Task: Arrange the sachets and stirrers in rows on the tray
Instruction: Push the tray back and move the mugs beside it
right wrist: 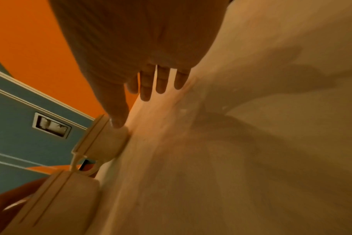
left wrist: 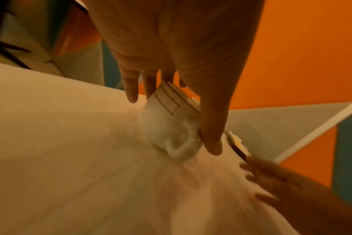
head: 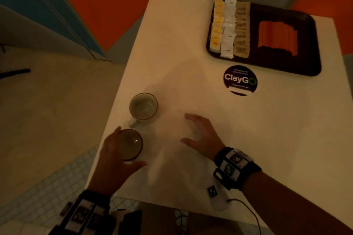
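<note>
A black tray point(head: 313, 59) sits at the table's far right. On it lie three rows of sachets, yellow point(head: 216, 25), white point(head: 229, 26) and brown point(head: 242, 30), beside a block of orange stirrers point(head: 277, 34). Both hands are far from the tray, near the front left. My left hand point(head: 129, 148) wraps around the nearer cup point(head: 133, 139), fingers on one side and thumb on the other; the left wrist view shows that cup point(left wrist: 167, 124) standing on the table. My right hand point(head: 188, 129) hovers over bare table with fingers point(right wrist: 161, 82) spread, holding nothing.
A second empty cup point(head: 143, 106) stands just beyond the held one, close to the table's left edge point(head: 114, 112). A round dark ClayGo sticker point(head: 240, 80) lies in front of the tray. A white tag with a cable point(head: 215, 194) rests at the near edge.
</note>
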`<action>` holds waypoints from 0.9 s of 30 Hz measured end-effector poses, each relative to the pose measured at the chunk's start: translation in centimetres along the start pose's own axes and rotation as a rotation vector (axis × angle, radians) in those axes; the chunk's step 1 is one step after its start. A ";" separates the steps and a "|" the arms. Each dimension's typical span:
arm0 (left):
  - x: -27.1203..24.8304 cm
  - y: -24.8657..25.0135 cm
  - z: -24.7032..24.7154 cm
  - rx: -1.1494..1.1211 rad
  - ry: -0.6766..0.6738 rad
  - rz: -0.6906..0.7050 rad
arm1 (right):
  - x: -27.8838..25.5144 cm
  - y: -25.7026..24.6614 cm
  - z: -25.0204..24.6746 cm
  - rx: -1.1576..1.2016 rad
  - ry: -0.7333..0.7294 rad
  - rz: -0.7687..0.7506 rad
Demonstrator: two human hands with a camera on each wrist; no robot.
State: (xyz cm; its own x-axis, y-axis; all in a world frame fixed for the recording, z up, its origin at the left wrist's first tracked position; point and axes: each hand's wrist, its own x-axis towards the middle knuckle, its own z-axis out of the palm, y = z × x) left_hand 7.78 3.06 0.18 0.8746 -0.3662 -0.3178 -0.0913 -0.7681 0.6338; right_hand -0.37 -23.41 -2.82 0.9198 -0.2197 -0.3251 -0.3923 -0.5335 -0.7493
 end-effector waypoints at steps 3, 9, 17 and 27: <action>1.7 -1.3 -0.4 -0.006 -0.108 0.060 | 3.7 -4.4 2.3 0.050 -0.026 -0.016; 4.7 -2.9 -1.7 0.010 -0.246 0.252 | 9.8 -9.0 3.8 -0.263 -0.091 -0.160; 7.8 -3.3 -2.5 0.040 -0.330 0.440 | 10.2 -9.5 -0.4 -0.545 -0.220 -0.066; 9.3 -0.7 -2.5 0.090 -0.172 0.317 | 2.4 -5.3 0.5 -0.164 0.257 0.168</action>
State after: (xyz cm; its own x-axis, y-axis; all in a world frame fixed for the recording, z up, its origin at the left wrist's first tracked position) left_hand 17.13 1.55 -1.47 0.7041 -0.6704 -0.2341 -0.3929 -0.6424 0.6580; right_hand 3.91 -20.72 0.09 0.8227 -0.5032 -0.2643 -0.5510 -0.5918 -0.5884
